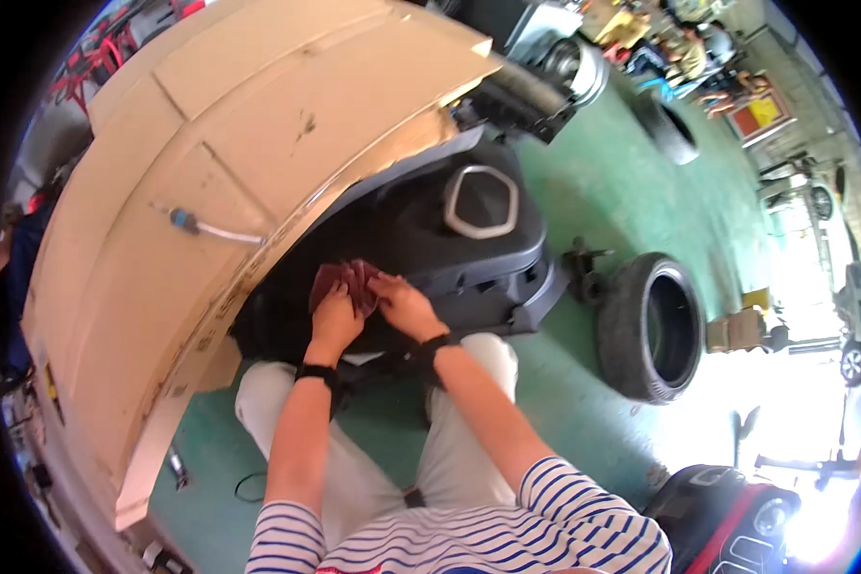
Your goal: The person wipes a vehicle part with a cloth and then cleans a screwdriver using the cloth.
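Note:
A maroon cloth (327, 279) is bunched up between my two hands, above the near side of a large black moulded plastic panel (392, 215). My left hand (336, 321) closes on the cloth's lower left part, with the fingers pressed into its folds. On the right side of the cloth, my right hand (407, 306) pinches its edge, thumb and fingers together. The panel carries a silver hexagonal ring (451, 202) toward its far right end. Both hands are in front of my knees; whether the cloth touches the panel I cannot tell.
Cardboard (249, 115) covers a broad surface at the left, with a small blue-and-white tool (187, 221) on it. A tire (627, 325) stands to the right on the green floor, another tire (662, 129) farther back. People (694, 57) sit at the far right.

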